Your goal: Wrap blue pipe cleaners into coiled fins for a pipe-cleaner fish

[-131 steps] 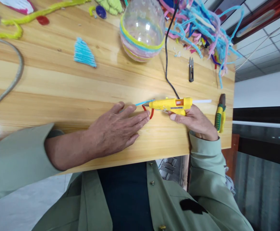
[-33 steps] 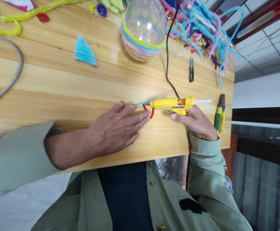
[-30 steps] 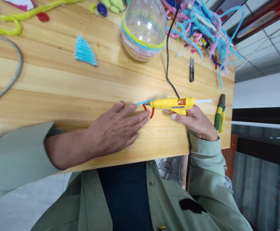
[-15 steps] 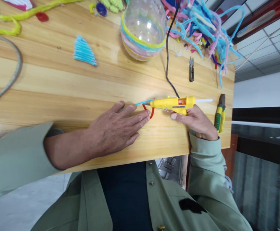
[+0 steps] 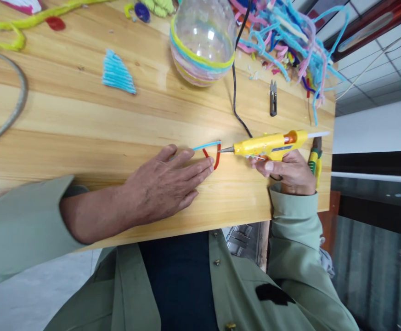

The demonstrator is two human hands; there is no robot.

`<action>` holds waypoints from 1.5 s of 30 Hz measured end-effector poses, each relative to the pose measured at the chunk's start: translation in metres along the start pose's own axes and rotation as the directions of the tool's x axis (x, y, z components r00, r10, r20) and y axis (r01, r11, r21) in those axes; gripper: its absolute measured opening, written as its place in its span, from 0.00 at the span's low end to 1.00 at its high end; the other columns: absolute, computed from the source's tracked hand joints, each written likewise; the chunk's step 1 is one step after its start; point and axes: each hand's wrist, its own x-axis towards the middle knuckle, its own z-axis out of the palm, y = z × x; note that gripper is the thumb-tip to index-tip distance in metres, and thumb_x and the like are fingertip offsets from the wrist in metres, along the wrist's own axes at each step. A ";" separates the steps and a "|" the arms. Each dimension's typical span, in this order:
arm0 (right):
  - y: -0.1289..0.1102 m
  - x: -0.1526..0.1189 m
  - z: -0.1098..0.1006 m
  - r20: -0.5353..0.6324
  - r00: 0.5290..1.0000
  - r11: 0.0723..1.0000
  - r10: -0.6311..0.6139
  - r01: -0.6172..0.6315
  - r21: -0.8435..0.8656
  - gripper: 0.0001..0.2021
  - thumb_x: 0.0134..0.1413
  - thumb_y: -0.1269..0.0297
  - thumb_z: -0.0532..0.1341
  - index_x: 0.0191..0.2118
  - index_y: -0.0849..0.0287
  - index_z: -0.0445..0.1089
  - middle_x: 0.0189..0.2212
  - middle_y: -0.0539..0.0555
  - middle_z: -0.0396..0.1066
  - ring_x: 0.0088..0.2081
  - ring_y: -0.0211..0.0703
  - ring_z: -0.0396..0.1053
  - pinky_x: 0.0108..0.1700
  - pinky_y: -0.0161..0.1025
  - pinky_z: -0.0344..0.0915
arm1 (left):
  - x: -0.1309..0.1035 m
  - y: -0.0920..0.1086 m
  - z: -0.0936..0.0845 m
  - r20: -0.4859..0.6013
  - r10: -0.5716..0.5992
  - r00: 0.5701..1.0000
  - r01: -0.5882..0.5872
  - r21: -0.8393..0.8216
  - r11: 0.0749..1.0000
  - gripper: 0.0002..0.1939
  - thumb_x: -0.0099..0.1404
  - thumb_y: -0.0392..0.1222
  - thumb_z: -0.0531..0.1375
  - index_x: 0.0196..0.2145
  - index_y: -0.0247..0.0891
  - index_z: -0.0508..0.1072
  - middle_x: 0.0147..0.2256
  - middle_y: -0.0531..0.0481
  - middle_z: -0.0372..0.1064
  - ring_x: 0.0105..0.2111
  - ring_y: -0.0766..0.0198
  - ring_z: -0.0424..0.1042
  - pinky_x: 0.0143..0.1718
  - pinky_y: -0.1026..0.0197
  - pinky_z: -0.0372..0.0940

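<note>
My left hand (image 5: 166, 186) lies palm down on the wooden table, fingers stretched out. Its fingertips rest on a bent red pipe cleaner (image 5: 218, 156), whose lower part they partly cover. A thin blue strip (image 5: 205, 145) runs from beside the index finger to the top of the red piece. My right hand (image 5: 290, 171) is wrapped round the handle of a yellow glue gun (image 5: 267, 145). The gun's metal nozzle points left, close to the red piece's upright part. A white glue stick (image 5: 319, 134) sticks out of its back end.
A clear balloon-like ball (image 5: 202, 43) with coloured bands stands behind. A black cord (image 5: 234, 92) runs past it to the gun. Small snips (image 5: 273, 99), pliers (image 5: 313, 161), a pipe-cleaner heap (image 5: 290, 37), a ribbed blue piece (image 5: 117, 73) and a grey cable (image 5: 19, 101) lie around.
My right hand has drawn the glue gun to the right, so its nozzle has left the gap between the red ends. My left hand has stayed on the red piece.
</note>
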 end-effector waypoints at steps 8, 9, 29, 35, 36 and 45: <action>0.001 0.006 -0.002 0.028 1.000 0.998 -0.012 0.011 0.062 0.23 0.49 0.40 0.80 0.33 0.56 0.82 0.31 0.54 0.81 0.22 0.36 0.60 0.26 0.41 0.61 | 0.000 0.000 0.003 0.020 -0.027 0.999 0.028 -0.055 0.998 0.27 0.85 0.45 0.52 0.76 0.46 0.71 0.74 0.51 0.70 0.66 0.44 0.67 0.63 0.42 0.61; 0.001 0.006 -0.002 0.033 0.999 0.997 -0.011 0.008 0.080 0.24 0.48 0.39 0.79 0.35 0.56 0.82 0.32 0.55 0.82 0.20 0.34 0.57 0.22 0.39 0.56 | 0.000 0.000 0.003 0.009 -0.025 1.000 0.025 -0.049 0.998 0.27 0.85 0.45 0.52 0.75 0.45 0.71 0.74 0.50 0.71 0.66 0.44 0.68 0.63 0.42 0.61; 0.046 0.013 -0.101 -0.670 0.742 0.889 0.002 0.305 0.341 0.28 0.50 0.39 0.81 0.41 0.51 0.71 0.25 0.39 0.69 0.25 0.32 0.67 0.27 0.31 0.73 | 0.003 -0.005 0.002 -0.152 0.099 0.983 -0.086 0.090 0.992 0.22 0.82 0.42 0.56 0.65 0.37 0.82 0.64 0.44 0.82 0.53 0.40 0.76 0.50 0.39 0.68; 0.032 0.020 -0.076 -0.752 0.635 0.903 0.174 0.202 0.379 0.13 0.63 0.56 0.75 0.38 0.54 0.73 0.29 0.45 0.75 0.30 0.35 0.73 0.33 0.32 0.78 | 0.001 -0.003 0.012 -0.140 0.077 0.987 -0.062 0.113 0.992 0.25 0.82 0.39 0.53 0.68 0.36 0.81 0.66 0.44 0.80 0.56 0.37 0.75 0.54 0.37 0.64; 0.030 0.013 -0.073 -0.763 0.626 0.935 0.161 0.152 0.322 0.12 0.63 0.56 0.74 0.38 0.54 0.73 0.30 0.46 0.76 0.32 0.36 0.74 0.35 0.34 0.79 | 0.001 -0.002 0.012 -0.135 0.071 0.988 -0.057 0.110 0.992 0.25 0.83 0.39 0.52 0.68 0.35 0.80 0.67 0.44 0.80 0.57 0.37 0.75 0.54 0.37 0.64; -0.002 -0.023 0.047 -0.609 0.734 0.820 -0.299 -0.129 -0.558 0.07 0.61 0.59 0.68 0.36 0.55 0.78 0.34 0.51 0.79 0.36 0.43 0.73 0.45 0.43 0.69 | 0.003 -0.001 0.010 -0.063 0.015 0.998 -0.014 0.030 0.999 0.26 0.83 0.44 0.55 0.72 0.39 0.76 0.70 0.45 0.76 0.61 0.38 0.72 0.57 0.38 0.64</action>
